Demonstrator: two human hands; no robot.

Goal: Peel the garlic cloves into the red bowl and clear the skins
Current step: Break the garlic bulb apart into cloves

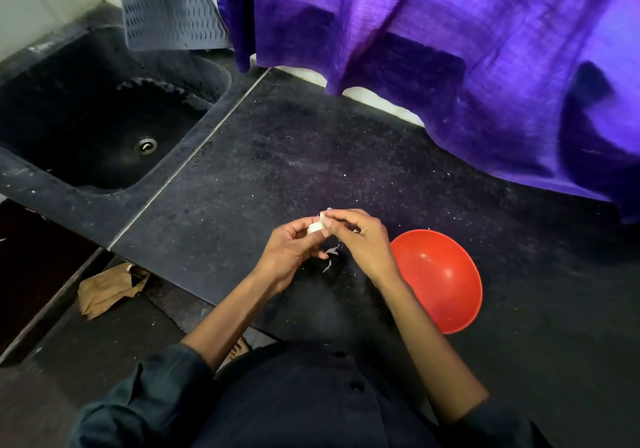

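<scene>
Both hands pinch one garlic clove [314, 228], left [289, 253] and right [360, 240] together; red bowl [460, 295] right holds only flecks.

White garlic clove [314, 228] held just left of upright red bowl [440, 279].

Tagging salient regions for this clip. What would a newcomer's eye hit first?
Probably the red bowl, bright on the dark counter by the person's right wrist, and the purple cloth hanging across the top right. Next, the two hands at centre: the left hand holds a white garlic clove while the right hand pinches its skin.
</scene>
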